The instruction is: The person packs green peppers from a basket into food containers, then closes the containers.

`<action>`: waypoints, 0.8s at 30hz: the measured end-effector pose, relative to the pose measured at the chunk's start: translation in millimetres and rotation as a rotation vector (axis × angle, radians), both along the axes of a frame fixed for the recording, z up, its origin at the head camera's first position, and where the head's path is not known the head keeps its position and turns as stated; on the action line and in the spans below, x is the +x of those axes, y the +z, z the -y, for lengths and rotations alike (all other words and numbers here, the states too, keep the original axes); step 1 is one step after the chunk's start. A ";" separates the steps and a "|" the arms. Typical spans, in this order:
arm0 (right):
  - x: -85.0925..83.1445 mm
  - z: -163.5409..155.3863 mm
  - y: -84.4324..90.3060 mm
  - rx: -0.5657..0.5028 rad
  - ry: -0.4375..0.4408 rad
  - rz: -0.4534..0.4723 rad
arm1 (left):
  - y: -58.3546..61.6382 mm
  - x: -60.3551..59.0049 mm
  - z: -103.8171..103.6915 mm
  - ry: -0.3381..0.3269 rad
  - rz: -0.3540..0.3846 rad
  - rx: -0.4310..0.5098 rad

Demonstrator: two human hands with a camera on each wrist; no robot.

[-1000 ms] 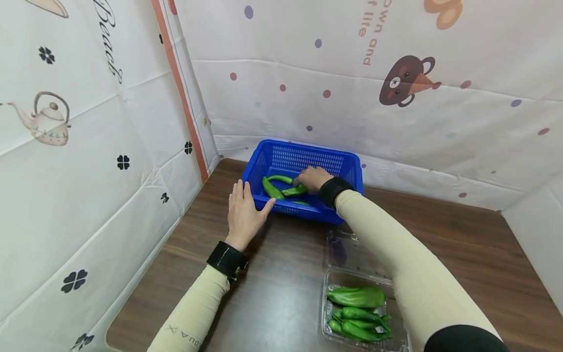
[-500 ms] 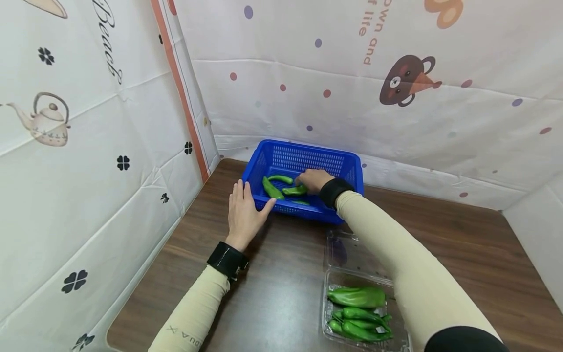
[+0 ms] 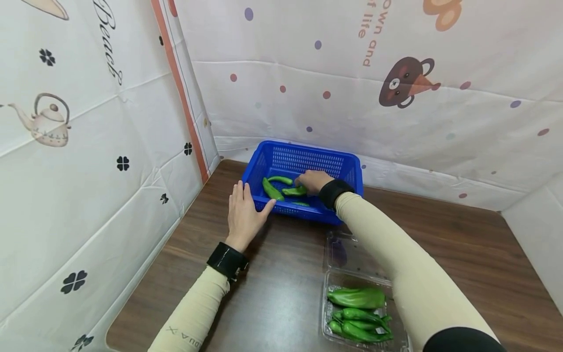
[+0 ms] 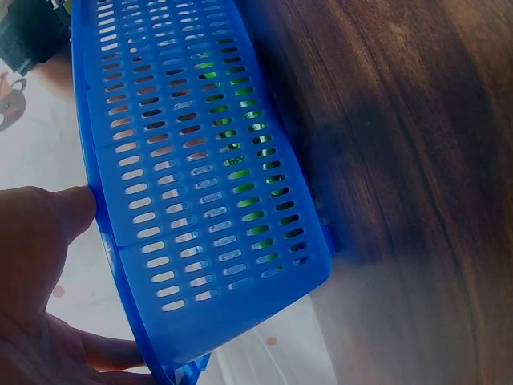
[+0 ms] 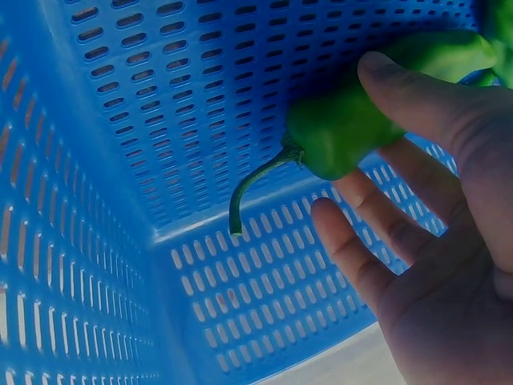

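- A clear tray of green peppers sits nearest on the table.
- The left hand, fingers straight and together, presses the blue basket near corner.
- Inside the basket, the right hand rests loosely curled fingers on a green pepper.

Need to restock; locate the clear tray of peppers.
In the head view, the clear tray lies bottom right on the table, near the blue basket.

Dark wood table; printed white sheets (teapots, bears) behind.
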State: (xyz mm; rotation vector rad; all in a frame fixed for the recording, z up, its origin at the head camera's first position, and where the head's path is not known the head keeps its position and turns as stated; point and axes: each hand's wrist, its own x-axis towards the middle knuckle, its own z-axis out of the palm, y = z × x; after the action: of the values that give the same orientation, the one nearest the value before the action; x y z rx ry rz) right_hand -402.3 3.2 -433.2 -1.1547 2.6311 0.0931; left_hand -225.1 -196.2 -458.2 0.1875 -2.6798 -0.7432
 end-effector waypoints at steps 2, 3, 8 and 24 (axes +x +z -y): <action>0.1 0.1 0.5 0.000 0.000 0.003 | 0.1 -0.3 -0.1 0.001 -0.001 -0.001; 0.1 0.0 0.5 0.001 0.001 0.002 | 0.3 -0.2 -0.1 0.001 -0.001 -0.001; -0.2 0.3 0.5 -0.001 -0.027 0.024 | 0.4 -0.2 -0.4 -0.001 -0.003 -0.007; 3.2 -1.1 12.2 -0.022 -0.022 0.013 | 0.8 1.1 -2.0 -0.010 -0.014 0.006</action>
State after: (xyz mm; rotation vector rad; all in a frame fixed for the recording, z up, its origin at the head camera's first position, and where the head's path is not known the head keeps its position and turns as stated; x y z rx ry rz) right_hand -399.2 4.3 -421.0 -1.1292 2.6390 0.0515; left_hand -224.0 -194.2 -457.4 0.1705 -2.6676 -0.7521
